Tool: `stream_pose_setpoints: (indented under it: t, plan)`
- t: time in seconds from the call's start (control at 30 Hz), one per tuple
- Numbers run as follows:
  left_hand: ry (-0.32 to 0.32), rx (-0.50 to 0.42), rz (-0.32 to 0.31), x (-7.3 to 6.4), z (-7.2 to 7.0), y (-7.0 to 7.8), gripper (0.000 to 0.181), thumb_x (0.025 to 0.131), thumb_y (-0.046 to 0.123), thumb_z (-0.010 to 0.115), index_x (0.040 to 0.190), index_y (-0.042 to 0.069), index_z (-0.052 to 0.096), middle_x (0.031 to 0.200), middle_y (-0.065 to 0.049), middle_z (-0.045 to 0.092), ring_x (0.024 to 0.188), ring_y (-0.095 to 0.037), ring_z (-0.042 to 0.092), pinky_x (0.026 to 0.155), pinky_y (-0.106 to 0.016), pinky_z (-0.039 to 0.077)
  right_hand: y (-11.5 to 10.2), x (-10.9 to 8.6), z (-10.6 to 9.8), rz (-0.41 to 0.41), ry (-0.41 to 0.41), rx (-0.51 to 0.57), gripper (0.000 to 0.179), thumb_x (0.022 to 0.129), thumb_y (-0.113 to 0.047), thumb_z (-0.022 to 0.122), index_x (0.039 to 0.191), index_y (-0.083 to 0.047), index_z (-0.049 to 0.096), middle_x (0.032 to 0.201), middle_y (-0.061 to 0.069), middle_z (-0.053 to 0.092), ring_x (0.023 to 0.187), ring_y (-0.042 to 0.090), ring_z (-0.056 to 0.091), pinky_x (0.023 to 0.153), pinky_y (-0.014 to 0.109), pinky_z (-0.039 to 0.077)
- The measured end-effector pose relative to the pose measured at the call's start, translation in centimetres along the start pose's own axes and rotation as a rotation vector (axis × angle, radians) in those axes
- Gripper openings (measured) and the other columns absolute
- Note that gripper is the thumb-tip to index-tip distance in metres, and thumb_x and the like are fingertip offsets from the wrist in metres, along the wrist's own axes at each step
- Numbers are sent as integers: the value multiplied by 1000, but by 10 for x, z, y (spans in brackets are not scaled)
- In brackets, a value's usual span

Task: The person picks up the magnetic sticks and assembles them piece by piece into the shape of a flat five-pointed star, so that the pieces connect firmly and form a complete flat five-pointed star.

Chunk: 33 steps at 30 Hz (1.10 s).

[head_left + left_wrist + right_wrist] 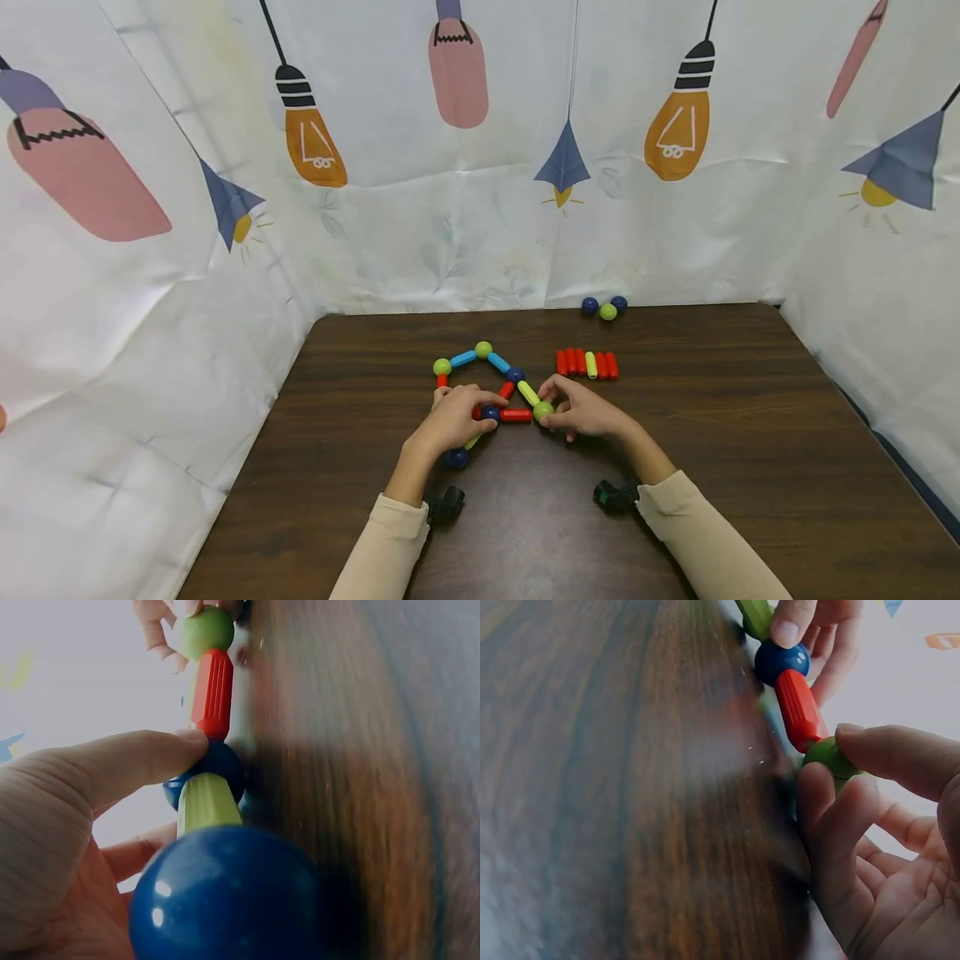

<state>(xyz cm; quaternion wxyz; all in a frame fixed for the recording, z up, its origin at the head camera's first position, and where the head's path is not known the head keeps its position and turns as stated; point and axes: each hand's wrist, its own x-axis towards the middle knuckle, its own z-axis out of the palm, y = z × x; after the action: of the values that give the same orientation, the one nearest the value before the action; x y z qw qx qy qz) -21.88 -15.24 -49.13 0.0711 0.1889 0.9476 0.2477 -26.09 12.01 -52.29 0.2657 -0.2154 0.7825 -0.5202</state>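
Observation:
Ball-and-rod building pieces form a joined figure on the brown table. My left hand pinches its middle blue ball between thumb and fingers; the left wrist view shows the thumb on that ball. A red rod runs from it to a green ball, which my right hand holds with thumb and fingertips. From the green ball a yellow-green rod leads up to another blue ball. Nearest me, a blue ball ends a yellow-green rod, partly hidden under the left hand.
Two light-blue rods and green balls make the figure's far side. Right of it lies a row of red rods with one yellow-green rod. Two blue balls and a green ball sit at the back edge.

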Motion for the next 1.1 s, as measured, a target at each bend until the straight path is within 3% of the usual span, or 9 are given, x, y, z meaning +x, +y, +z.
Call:
stream_pose_setpoints:
  t: [0.27,0.43,0.83,0.97,1.1]
  plan:
    - [48,131,-10,1,10,13,29,92,33,77,120,29,76,101,-1,65,98,-25,57,99,-63,30,0,-2,0,19,2,-5,38,96,-14,72,127,-7,50,116,16,54,69,21,65,56,31,55]
    - [77,165,-28,2,14,18,25,92,34,77,117,28,77,100,-1,65,95,-24,56,100,-64,31,-3,-3,0,16,-1,-7,37,97,-15,71,127,-7,51,116,16,56,71,22,65,57,31,55]
    - [78,148,-11,2,16,14,22,92,32,77,113,28,76,102,0,65,97,-24,57,97,-60,35,-3,-3,1,2,-15,-13,36,97,-15,71,127,-6,51,116,15,58,74,21,64,58,32,56]
    - [58,94,-22,3,14,11,33,92,32,78,123,26,69,114,0,70,108,-26,60,100,-60,35,-3,-3,1,2,-18,-18,37,97,-16,71,126,-6,51,114,15,58,74,21,64,59,33,57]
    - [45,55,-56,4,11,9,51,91,34,79,136,21,59,113,0,71,108,-24,61,102,-59,34,-4,-4,-1,7,-29,-28,37,97,-17,72,126,-6,52,113,14,59,74,21,64,61,34,57]
